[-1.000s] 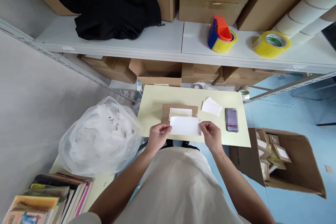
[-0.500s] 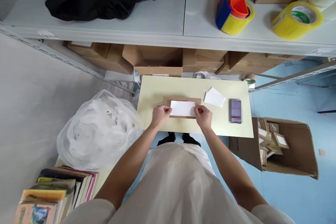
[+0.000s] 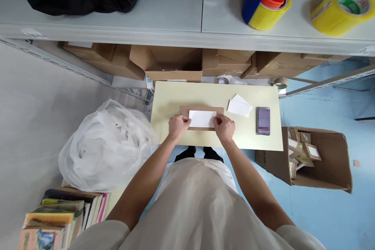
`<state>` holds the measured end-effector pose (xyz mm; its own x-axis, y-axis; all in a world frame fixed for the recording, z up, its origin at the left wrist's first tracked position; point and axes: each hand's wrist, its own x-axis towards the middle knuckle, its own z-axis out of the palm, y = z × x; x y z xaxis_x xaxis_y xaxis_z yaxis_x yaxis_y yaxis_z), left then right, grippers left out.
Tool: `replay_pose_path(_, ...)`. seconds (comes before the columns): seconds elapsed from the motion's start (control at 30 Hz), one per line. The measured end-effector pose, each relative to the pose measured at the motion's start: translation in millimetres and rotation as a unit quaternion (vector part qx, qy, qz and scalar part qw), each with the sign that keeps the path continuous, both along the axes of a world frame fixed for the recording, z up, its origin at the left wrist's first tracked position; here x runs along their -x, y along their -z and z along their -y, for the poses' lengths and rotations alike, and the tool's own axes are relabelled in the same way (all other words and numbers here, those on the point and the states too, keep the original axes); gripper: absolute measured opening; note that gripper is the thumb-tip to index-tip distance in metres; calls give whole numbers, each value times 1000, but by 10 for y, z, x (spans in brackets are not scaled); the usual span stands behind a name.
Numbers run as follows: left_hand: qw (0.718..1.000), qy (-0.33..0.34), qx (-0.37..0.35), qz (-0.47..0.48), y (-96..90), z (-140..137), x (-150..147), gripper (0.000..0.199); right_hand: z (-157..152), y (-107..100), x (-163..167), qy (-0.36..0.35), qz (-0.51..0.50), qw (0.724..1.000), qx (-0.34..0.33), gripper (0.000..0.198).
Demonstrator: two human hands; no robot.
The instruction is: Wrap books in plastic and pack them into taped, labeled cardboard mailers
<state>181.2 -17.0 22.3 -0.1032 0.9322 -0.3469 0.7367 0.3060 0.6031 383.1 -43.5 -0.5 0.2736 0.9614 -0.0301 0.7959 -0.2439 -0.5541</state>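
White label is held between the hands, over brown cardboard on the pale table. Its long axis is set crosswise, parallel to the cardboard's; neither hand is nearer. Each end is pinched, thumb against curled fingers, by left hand and right hand. Forearms are angled inward. Label-to-cardboard contact cannot be determined.

A pale-yellow rectangular bench is flanked by a smooth grey wall and light-blue floor, and backed by grey metal shelving.
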Motion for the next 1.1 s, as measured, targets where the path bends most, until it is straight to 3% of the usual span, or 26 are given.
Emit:
replay_pose_path(0.13,999,-26,13,-29,19,-29,66,18,11,40,-50,7,32,999,-14,21)
replay_pose_path(0.23,996,4,-39,-75,3,25,98,24,66,40,-92,-3,27,999,-32,29)
replay_pose_path(0.3,983,94,-120,-99,-19,96,54,24,115,5,-55,-27,29,998,-57,32)
replay_pose_path(0.37,950,227,-186,-110,-26,166,-38,35,159,-43,56,-85,36,992,-83,39)
replay_pose_path(0.43,914,333,-197,-123,0,209,-138,51,188,-75,211,-176,47,980,-82,49)
replay_pose_path(0.5,897,376,-176,-149,59,214,-196,63,199,-68,348,-245,65,966,-54,60)
replay_pose_path(0.6,893,387,-151,-172,156,172,-162,67,200,2,401,-270,104,957,-16,68)
replay_pose_path(0.7,897,377,-152,-173,199,123,-54,67,208,65,265,-238,141,961,4,68)
replay_pose_path(0.9,950,231,-111,-178,214,75,31,64,226,45,-8,-87,154,978,108,59)
replay_pose_path(1.0,978,153,-91,-112,283,59,62,69,215,39,-1,-78,124,981,124,57)
replay_pose_path(1.1,996,69,-60,14,381,32,139,87,223,64,30,-76,100,984,127,58)
